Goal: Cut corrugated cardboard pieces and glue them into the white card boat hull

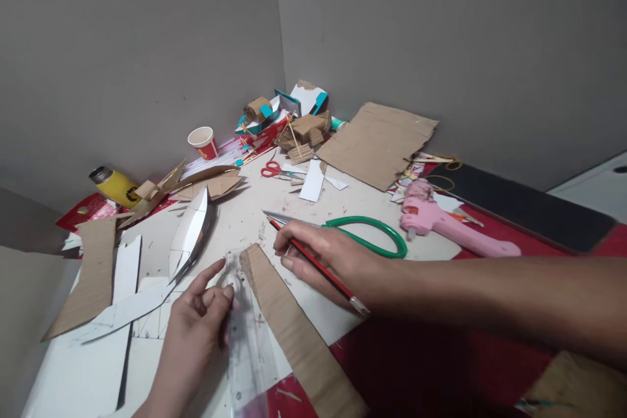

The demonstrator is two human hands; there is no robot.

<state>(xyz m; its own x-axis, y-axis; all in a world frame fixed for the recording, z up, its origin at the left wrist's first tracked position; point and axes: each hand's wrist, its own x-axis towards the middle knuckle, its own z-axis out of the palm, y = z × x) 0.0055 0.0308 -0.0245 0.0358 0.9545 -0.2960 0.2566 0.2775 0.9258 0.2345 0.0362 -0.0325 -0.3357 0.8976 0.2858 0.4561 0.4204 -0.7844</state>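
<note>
My right hand (328, 261) is closed around a red and black pencil (323, 268), whose dark tip points up and left. Below that tip lies a tapering brown cardboard strip (289, 326). A clear plastic ruler (247, 339) runs along the strip's left side. At the ruler's left edge, my left hand (193, 326) grips it with the thumb, index finger stretched forward and other fingers curled. Just beyond my right hand rest scissors with green handles (367, 235), their blades partly behind my fingers.
A pink glue gun (441, 219) lies at right, near a brown cardboard sheet (377, 144). Small red scissors (277, 170), a paper cup (203, 142) and a yellow bottle (115, 186) stand or lie farther back. A white boat-shaped piece (189, 235) is left of the ruler.
</note>
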